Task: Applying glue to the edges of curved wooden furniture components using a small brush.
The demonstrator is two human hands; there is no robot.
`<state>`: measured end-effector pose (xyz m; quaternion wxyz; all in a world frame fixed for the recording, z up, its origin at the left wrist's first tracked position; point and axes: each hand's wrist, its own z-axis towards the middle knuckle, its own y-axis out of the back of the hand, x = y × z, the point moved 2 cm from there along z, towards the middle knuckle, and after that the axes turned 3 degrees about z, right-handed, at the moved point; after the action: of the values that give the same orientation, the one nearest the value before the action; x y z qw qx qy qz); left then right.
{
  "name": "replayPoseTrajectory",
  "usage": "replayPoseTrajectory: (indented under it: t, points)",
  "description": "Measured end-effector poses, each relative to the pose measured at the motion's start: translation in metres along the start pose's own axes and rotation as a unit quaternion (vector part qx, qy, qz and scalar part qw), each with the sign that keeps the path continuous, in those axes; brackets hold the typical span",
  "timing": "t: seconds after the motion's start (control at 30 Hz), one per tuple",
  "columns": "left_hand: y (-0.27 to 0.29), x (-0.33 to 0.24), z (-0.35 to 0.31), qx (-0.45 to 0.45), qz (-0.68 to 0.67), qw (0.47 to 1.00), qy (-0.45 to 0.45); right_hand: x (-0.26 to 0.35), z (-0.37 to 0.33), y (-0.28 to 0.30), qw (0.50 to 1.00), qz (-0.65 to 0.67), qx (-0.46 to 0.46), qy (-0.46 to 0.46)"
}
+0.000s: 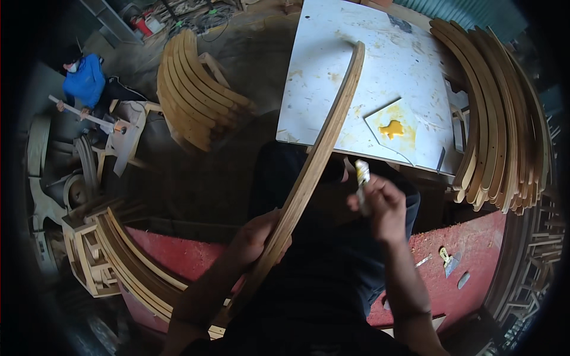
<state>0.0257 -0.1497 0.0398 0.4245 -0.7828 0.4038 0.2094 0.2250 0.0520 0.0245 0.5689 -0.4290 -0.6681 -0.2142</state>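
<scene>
My left hand (256, 236) is wrapped round a long, curved wooden slat (320, 148), which slants up from my lap. Its far end rests on or hovers over the white tabletop (314, 65); I cannot tell which. To the right of the slat, my right hand (387, 206) is closed on a small white-and-yellow tool (362, 172), pointing upward and apart from the wood. The fingers hide its lower part, so its kind is unclear. On the tabletop, a blob of yellow paste (390, 129) sits on a thin plate (407, 147) with dark edges.
Curved slats (484, 113) are stacked to the right, more (190, 89) stand at the far left, and others (133, 261) lie near left. A putty knife (450, 261) lies on the red board (475, 237). A person in blue (89, 80) sits at far left holding a long piece.
</scene>
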Motion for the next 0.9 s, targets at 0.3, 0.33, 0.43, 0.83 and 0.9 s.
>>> replayPoseTrajectory:
  t: [0.3, 0.33, 0.43, 0.83, 0.9]
  points:
    - [-0.003, 0.005, -0.002, 0.011, -0.016, 1.000, -0.022, -0.003, -0.026, -0.064, 0.959, -0.137, 0.012, 0.248]
    - [-0.003, 0.006, -0.002, 0.013, -0.017, 1.000, -0.021, -0.002, -0.022, -0.065, 0.959, -0.139, 0.011, 0.248]
    - [-0.003, 0.005, -0.002, 0.009, 0.002, 0.999, -0.034, 0.000, -0.018, -0.074, 0.943, -0.188, 0.013, 0.276]
    - [-0.001, 0.009, 0.001, 0.012, -0.003, 0.999, -0.041, 0.010, -0.039, -0.063, 0.788, -0.461, 0.016, 0.408]
    - [-0.001, 0.010, 0.002, 0.023, -0.004, 0.999, -0.047, 0.015, -0.044, -0.060, 0.782, -0.471, 0.033, 0.407]
